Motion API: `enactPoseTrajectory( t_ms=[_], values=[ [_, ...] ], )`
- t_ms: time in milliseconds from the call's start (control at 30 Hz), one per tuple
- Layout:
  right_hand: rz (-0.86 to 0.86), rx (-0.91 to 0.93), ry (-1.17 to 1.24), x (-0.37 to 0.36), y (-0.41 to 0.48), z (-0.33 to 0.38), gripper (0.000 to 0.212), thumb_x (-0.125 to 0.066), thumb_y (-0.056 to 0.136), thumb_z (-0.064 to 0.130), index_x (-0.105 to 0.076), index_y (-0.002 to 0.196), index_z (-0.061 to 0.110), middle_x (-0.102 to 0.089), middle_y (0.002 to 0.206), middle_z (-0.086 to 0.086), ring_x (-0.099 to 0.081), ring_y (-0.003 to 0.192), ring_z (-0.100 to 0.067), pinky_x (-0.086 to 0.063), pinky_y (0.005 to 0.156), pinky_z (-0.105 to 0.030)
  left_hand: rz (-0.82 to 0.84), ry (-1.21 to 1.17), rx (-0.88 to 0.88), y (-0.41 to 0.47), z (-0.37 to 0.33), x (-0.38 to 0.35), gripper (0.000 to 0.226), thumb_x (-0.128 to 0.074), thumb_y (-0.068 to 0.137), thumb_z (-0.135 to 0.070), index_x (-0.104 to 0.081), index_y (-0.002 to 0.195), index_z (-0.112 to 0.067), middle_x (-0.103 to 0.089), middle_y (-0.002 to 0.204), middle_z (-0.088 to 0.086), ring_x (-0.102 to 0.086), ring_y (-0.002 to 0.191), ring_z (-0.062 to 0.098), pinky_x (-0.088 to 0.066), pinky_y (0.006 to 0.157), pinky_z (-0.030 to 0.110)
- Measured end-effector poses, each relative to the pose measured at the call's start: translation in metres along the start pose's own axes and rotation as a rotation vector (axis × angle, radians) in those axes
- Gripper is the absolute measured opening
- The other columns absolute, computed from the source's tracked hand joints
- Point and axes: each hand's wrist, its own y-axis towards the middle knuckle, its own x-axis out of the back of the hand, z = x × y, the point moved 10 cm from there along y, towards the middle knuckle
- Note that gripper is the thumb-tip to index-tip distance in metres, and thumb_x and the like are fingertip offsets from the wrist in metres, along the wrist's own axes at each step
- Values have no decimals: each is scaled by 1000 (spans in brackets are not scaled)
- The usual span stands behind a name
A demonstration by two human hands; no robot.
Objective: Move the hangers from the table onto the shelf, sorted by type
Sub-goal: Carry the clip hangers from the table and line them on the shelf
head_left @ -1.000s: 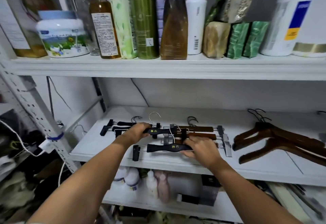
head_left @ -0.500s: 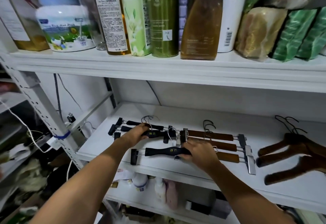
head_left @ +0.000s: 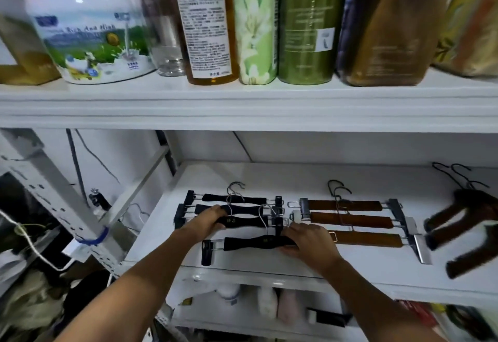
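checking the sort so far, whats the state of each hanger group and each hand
black clip hangers: four flat on shelf, left group
front black clip hanger: under right hand, set apart
brown wooden clip hangers: three flat, middle
dark wooden coat hangers: piled right
left hand: on third black hanger
right hand: on front hanger's end

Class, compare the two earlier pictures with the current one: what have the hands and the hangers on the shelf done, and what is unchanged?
The camera has moved closer. The left hand stays on the third black clip hanger; the right hand keeps its hold on the right end of the front black clip hanger. No hanger clearly shifted. The brown clip hangers and dark coat hangers lie as before.
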Motion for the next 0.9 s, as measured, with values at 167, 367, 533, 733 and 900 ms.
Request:
enactPoseTrajectory(
  t_ms=[167, 367, 533, 733, 900],
  values=[
    [55, -16, -2, -11, 3, 16, 33, -73, 65, 60, -68, 83, 32, -64, 69, 13, -59, 50, -3, -43, 41, -16, 141, -77, -47, 0, 10, -19, 34, -59, 92, -20, -57, 122, -5, -54, 118, 14, -53, 109, 30, -43, 98, 36],
    [161, -76, -12, -22, 18, 34, 36, -74, 63, 63, -69, 85, 35, -65, 70, 14, -59, 52, -1, -43, 43, -16, 79, 14, -134, -6, 7, 0, 41, -59, 92, -23, -51, 130, -12, -52, 127, 7, -48, 118, 21, -36, 99, 26],
    [290, -151, 86, -37, 37, 57, 45, -50, 85, 62, -63, 111, 28, -67, 100, 6, -66, 85, -16, -50, 69, -29, 3, -14, -206, -11, 9, 15, 38, -55, 93, -23, -52, 129, -11, -53, 124, 8, -49, 117, 21, -36, 97, 25],
    [301, -223, 59, -61, 51, 73, 42, -55, 82, 60, -67, 99, 23, -66, 96, 4, -66, 83, -17, -52, 65, -32, 11, 67, -248, -20, 17, 6, 47, -46, 96, -39, -46, 135, -15, -46, 137, 5, -42, 126, 22, -34, 105, 30],
    [263, -273, -36, -66, 48, 74, 30, -71, 66, 61, -71, 77, 33, -58, 85, 8, -58, 77, -14, -49, 62, -29, 114, 191, -204, -32, 27, -24, 103, 4, 67, -74, -18, 150, -18, -10, 159, 4, -9, 146, 21, -7, 119, 37]
  ],
)
